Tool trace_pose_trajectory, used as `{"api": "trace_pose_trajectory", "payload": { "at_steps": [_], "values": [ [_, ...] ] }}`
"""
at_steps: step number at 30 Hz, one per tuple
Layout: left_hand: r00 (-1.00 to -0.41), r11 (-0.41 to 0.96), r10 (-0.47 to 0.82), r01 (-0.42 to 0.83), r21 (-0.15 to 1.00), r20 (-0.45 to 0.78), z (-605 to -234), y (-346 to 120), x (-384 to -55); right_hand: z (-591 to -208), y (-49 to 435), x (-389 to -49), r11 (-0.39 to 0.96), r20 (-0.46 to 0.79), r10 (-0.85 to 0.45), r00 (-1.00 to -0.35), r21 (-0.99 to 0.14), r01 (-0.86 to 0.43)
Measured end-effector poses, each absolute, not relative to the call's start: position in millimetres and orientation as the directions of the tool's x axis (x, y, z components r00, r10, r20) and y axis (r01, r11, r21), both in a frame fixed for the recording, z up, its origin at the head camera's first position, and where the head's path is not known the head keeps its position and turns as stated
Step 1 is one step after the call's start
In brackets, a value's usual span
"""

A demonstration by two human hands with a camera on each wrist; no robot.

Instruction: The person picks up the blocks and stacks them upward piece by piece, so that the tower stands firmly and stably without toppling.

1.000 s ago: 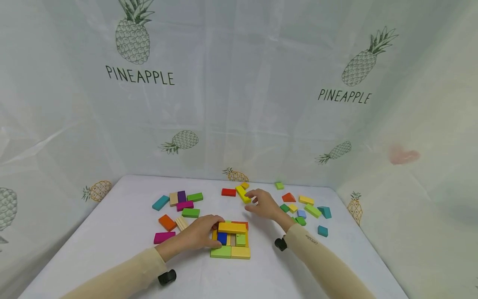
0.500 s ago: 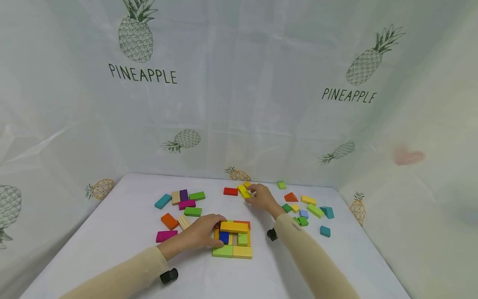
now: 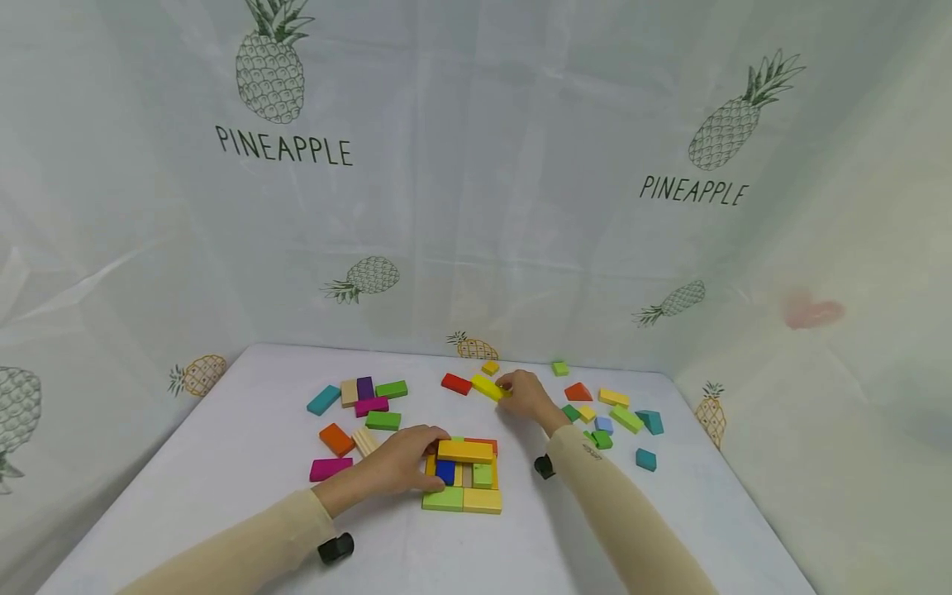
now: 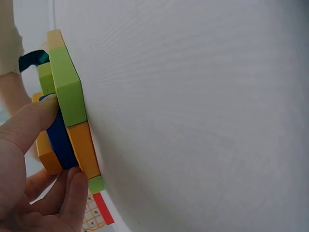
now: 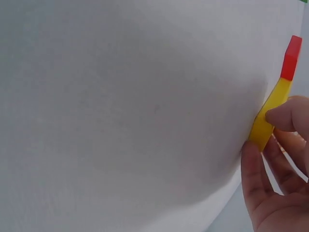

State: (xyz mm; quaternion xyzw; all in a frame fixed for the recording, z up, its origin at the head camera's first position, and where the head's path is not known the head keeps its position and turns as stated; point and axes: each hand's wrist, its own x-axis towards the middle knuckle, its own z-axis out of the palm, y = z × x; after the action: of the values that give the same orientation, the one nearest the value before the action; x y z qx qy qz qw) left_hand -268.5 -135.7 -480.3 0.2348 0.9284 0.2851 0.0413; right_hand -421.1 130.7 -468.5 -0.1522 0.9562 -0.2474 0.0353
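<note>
At the table's middle, a low square structure of coloured wooden blocks [image 3: 482, 501] has a yellow-orange block [image 3: 465, 451] lying across its top. My left hand [image 3: 402, 463] holds its left side. In the left wrist view, the thumb rests on one end of a blue block [image 4: 61, 140] and the curled fingers lie at its other end. Farther back, my right hand [image 3: 530, 398] pinches a long yellow block [image 3: 487, 387] between thumb and fingers, low at the tabletop. The yellow block's far end meets a red block [image 5: 291, 58] in the right wrist view.
Loose blocks lie left of the structure, among them an orange block [image 3: 337, 440] and a magenta block [image 3: 330, 469]. More lie at the right, including a red triangular block [image 3: 578, 392] and a teal block [image 3: 645, 459]. A patterned curtain [image 3: 491, 207] hangs behind the table.
My right hand has reached the yellow block and gripped it. The yellow block has turned, its near end swinging right, and the red block has tilted. The left hand stays at the structure.
</note>
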Motion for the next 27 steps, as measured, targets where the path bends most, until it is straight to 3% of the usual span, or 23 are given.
{"api": "trace_pose_trajectory", "payload": {
  "at_steps": [17, 27],
  "values": [
    [-0.888, 0.729, 0.457, 0.410, 0.548, 0.056, -478, -134, -268, -471, 156, -408, 0.822, 0.102, -0.398, -0.912, -0.402, -0.404],
    [-0.889, 0.738, 0.455, 0.412, 0.534, 0.058, -482, -136, -269, -442, 160, -367, 0.736, 0.147, -0.512, -0.846, -0.433, -0.520]
  ]
}}
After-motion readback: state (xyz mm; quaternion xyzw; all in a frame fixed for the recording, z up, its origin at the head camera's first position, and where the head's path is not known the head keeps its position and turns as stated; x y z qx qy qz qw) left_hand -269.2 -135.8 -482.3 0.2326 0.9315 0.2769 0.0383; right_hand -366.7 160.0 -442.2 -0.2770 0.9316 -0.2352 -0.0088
